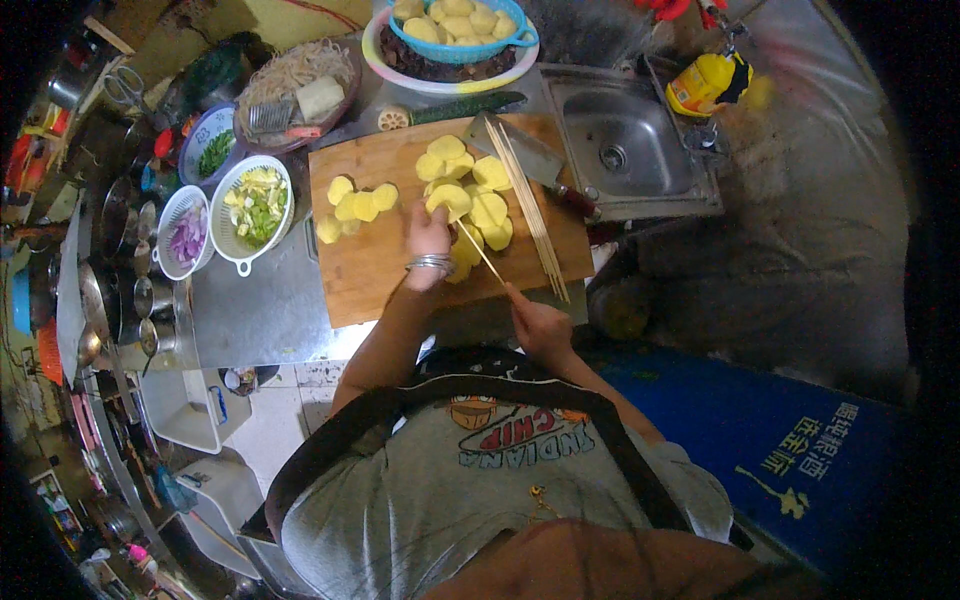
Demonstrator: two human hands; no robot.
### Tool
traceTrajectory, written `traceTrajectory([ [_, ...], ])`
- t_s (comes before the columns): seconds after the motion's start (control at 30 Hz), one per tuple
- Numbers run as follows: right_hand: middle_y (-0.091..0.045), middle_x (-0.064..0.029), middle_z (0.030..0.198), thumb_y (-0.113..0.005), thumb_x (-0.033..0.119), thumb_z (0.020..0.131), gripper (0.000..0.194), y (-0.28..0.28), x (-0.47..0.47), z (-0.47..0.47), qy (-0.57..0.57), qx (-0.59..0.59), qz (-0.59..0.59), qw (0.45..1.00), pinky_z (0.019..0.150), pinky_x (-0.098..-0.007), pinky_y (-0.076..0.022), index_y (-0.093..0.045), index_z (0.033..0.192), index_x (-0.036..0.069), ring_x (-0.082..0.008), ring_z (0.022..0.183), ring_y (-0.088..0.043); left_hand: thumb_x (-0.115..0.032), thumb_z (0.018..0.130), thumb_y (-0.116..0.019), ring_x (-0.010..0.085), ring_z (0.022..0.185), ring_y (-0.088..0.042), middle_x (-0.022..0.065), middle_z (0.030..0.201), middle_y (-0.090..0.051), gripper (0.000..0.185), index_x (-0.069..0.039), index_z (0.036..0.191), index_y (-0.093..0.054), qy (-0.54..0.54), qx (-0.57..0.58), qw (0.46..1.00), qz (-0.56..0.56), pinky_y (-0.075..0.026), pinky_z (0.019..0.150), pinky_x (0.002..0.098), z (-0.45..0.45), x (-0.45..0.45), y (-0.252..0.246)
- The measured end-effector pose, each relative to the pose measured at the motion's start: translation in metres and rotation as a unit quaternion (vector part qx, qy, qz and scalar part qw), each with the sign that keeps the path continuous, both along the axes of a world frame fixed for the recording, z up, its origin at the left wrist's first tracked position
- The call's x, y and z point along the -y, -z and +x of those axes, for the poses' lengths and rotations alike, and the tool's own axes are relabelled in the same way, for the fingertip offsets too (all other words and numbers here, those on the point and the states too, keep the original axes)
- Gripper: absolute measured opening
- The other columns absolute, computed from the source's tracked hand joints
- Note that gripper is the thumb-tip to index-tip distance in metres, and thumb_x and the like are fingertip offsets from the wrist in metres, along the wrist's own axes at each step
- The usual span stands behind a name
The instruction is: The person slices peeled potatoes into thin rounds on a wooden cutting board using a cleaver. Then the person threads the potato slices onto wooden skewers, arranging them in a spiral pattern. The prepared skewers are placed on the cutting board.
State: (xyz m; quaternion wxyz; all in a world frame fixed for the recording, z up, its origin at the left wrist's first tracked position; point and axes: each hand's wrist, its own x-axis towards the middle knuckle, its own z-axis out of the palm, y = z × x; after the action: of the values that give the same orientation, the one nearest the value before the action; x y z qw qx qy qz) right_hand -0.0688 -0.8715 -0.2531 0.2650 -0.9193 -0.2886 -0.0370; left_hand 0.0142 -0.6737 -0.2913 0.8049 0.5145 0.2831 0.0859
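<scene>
On a wooden cutting board (375, 277) lie round yellow potato slices (363, 204), some in a group at the left, others piled near the middle. My left hand (429, 238), with bangles at its wrist, holds one potato slice (450, 201). My right hand (541, 328) grips a thin wooden skewer (481, 253), whose far end meets the held slice; whether it pierces the slice cannot be told. A bundle of skewers (534, 217) lies to the right, across the blade of a cleaver (517, 150) with a dark red handle.
A steel sink (619, 139) adjoins the board's right side. Behind it stand a cucumber (469, 109), a lotus root piece (393, 118) and a blue basket of peeled potatoes (457, 51). To the left are white baskets of cut vegetables (251, 206) and onion (184, 232).
</scene>
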Motion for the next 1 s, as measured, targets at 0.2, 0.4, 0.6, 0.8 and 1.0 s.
traceTrajectory([
  [0.2, -0.05, -0.0066, 0.055, -0.051, 0.012, 0.082, 0.035, 0.001, -0.004, -0.006, 0.037, -0.228, 0.166, 0.959, 0.044, -0.0264, -0.0385, -0.048, 0.117, 0.006, -0.0155, 0.047, -0.049, -0.002, 0.08, -0.047, 0.0128, 0.081, -0.05, 0.0079, 0.09, -0.054, 0.021, 0.0, 0.101, -0.046, -0.057, 0.121, 0.98, 0.147, -0.043, 0.071, 0.0253, -0.011, 0.01, 0.017],
  [0.4, -0.05, 0.0002, 0.063, -0.046, 0.014, 0.086, 0.027, 0.006, 0.0, -0.008, 0.063, -0.501, 0.356, 0.786, 0.048, -0.0196, -0.0375, -0.05, 0.11, 0.001, -0.0064, 0.052, -0.046, -0.002, 0.08, -0.047, 0.0131, 0.082, -0.051, 0.0084, 0.091, -0.054, 0.021, 0.001, 0.101, -0.046, -0.031, 0.098, 0.985, 0.14, -0.043, 0.072, 0.0249, -0.017, 0.007, 0.03],
  [0.6, -0.051, -0.0022, 0.062, -0.05, 0.019, 0.085, 0.027, 0.016, 0.014, -0.014, 0.064, -0.426, 0.222, 0.875, 0.047, -0.0229, -0.0391, -0.054, 0.102, -0.002, -0.0084, 0.052, -0.048, -0.005, 0.081, -0.047, 0.0127, 0.08, -0.052, 0.0088, 0.091, -0.055, 0.022, 0.0, 0.103, -0.047, -0.045, 0.076, 0.983, 0.164, -0.044, 0.067, 0.0251, -0.025, 0.008, 0.033],
  [0.8, -0.049, 0.0002, 0.06, -0.051, 0.019, 0.084, 0.024, 0.028, 0.005, 0.012, 0.128, -0.452, 0.391, 0.792, 0.047, -0.0209, -0.0363, -0.055, 0.093, -0.003, -0.0067, 0.051, -0.045, -0.009, 0.081, -0.049, 0.0121, 0.075, -0.05, 0.004, 0.085, -0.054, 0.017, -0.001, 0.095, -0.052, 0.17, 0.114, 0.969, 0.141, -0.042, 0.067, 0.024, -0.049, 0.055, 0.024],
  [1.0, -0.051, -0.0007, 0.063, -0.05, 0.02, 0.085, 0.026, 0.034, 0.029, 0.013, 0.164, -0.429, 0.354, 0.815, 0.049, -0.0217, -0.0374, -0.055, 0.096, -0.003, -0.0073, 0.054, -0.047, -0.026, 0.068, -0.065, 0.0327, 0.07, -0.055, 0.0168, 0.081, -0.054, 0.049, -0.001, 0.105, -0.043, 0.044, -0.005, 0.711, 0.702, -0.045, 0.061, 0.0377, 0.019, -0.03, 0.041],
])
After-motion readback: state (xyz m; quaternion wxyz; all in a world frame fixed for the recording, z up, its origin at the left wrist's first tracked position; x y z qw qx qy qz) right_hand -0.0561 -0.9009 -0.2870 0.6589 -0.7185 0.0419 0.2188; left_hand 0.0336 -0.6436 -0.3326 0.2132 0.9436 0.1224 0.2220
